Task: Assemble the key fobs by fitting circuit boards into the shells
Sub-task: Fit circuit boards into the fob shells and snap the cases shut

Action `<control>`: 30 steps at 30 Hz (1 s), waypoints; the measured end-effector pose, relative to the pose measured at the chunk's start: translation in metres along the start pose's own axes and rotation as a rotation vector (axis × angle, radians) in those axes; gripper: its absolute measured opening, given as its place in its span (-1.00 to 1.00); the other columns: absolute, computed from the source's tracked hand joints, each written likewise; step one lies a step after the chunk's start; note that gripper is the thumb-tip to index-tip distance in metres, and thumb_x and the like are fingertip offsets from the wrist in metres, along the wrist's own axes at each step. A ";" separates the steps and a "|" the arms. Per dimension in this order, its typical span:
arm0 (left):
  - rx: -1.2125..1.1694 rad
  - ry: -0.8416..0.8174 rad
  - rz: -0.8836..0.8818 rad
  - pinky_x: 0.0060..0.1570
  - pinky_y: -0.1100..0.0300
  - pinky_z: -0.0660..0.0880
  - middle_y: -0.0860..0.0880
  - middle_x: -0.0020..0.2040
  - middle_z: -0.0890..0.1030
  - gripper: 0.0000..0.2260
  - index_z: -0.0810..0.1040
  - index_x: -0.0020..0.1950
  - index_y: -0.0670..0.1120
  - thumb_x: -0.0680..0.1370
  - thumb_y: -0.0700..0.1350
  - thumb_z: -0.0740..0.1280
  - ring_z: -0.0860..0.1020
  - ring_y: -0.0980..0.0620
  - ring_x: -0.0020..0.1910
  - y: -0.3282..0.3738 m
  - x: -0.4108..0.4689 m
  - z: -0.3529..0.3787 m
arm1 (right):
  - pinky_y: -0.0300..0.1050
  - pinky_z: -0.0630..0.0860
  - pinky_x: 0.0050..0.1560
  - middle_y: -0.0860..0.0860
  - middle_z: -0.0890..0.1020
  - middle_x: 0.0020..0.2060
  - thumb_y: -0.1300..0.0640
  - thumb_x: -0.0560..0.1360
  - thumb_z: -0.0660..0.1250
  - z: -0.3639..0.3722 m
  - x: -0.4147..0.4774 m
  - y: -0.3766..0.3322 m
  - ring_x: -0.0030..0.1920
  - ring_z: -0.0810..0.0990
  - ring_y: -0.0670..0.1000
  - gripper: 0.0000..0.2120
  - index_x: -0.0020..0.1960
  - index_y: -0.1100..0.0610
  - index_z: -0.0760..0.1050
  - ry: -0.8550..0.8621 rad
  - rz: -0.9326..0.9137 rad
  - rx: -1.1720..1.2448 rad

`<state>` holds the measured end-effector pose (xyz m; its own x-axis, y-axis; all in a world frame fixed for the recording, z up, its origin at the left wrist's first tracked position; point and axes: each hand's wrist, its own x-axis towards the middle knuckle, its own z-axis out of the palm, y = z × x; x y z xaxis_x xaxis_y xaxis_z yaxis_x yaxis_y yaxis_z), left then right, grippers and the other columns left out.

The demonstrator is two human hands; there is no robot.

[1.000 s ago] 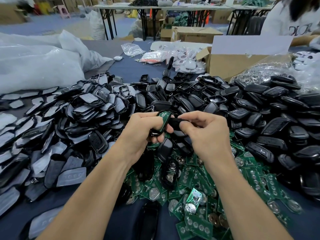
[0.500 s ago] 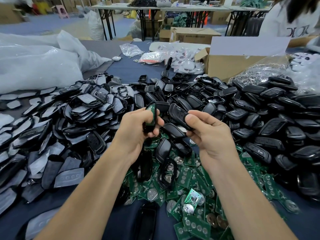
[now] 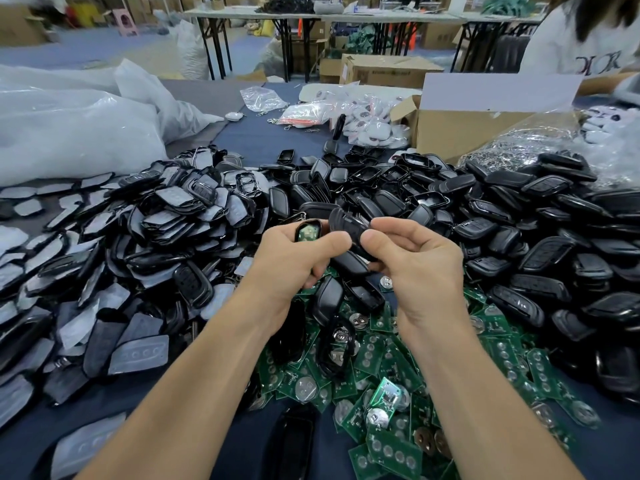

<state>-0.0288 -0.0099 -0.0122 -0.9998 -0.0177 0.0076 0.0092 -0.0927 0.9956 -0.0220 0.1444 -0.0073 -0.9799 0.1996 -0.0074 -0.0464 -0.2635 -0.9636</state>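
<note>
Blue-covered work table (image 3: 249, 143), stock listed near to far.

- Circuit boards (image 3: 391, 452): green, loose, heaped at the near edge between the forearms, with a few black shell parts lying among them.
- Left hand (image 3: 294, 258): fingers curled round a lower shell (image 3: 306, 232) with a green board lying in its open face, held above the heap.
- Right hand (image 3: 415, 258): thumb and fingers pinch a black cover shell (image 3: 346, 223), held just beside the lower shell; whether the two touch cannot be told.
- Step in hand, as judged: board looks seated, closing not yet done. The next move calls for lining up the two rims and pressing them together evenly, without shifting the board.
- Empty black shells (image 3: 519, 254): large heap, right and centre.
- Grey button pads (image 3: 156, 216): heap at left.
- Cardboard box (image 3: 467, 133) and white plastic bags (image 3: 69, 133): far edge.
- Folding tables (image 3: 311, 19): background.
</note>
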 end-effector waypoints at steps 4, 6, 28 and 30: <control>0.005 0.041 0.014 -0.56 0.30 0.22 0.00 -0.54 0.40 -0.76 0.62 -0.36 -0.04 0.47 -0.26 0.52 0.29 0.09 -0.55 -0.003 0.003 -0.004 | -0.15 0.66 -0.21 0.10 0.76 -0.22 0.33 0.45 0.55 0.001 -0.002 -0.002 -0.22 0.71 0.03 -0.86 -0.11 0.10 0.73 -0.078 0.045 -0.006; -0.026 0.052 0.004 -0.57 0.30 0.21 -0.01 -0.55 0.39 -0.68 0.59 -0.43 -0.03 0.49 -0.28 0.49 0.27 0.08 -0.58 -0.003 0.004 -0.006 | -0.10 0.70 -0.09 0.10 0.75 -0.19 0.34 0.49 0.50 -0.001 -0.001 -0.004 -0.14 0.72 0.07 -0.84 -0.02 0.12 0.72 -0.148 0.120 0.008; -0.156 -0.017 -0.059 -0.59 0.34 0.20 0.05 -0.54 0.37 -0.88 0.73 -0.22 -0.09 0.52 -0.17 0.48 0.25 0.14 -0.59 -0.001 0.005 -0.011 | -0.08 0.69 -0.10 0.27 0.72 0.00 0.25 0.36 0.42 -0.010 0.008 -0.008 -0.10 0.74 0.11 -0.81 -0.09 0.29 0.73 -0.347 0.527 0.424; -0.147 -0.008 -0.064 -0.58 0.34 0.19 0.05 -0.54 0.37 -0.78 0.74 -0.28 -0.06 0.57 -0.19 0.44 0.24 0.14 -0.59 -0.001 0.005 -0.012 | -0.08 0.69 -0.12 0.27 0.72 0.02 0.24 0.36 0.43 -0.010 0.008 -0.008 -0.11 0.73 0.11 -0.77 -0.02 0.30 0.70 -0.351 0.510 0.389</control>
<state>-0.0340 -0.0217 -0.0139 -0.9985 0.0009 -0.0538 -0.0525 -0.2384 0.9698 -0.0272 0.1579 -0.0023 -0.8995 -0.3346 -0.2810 0.4309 -0.5720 -0.6979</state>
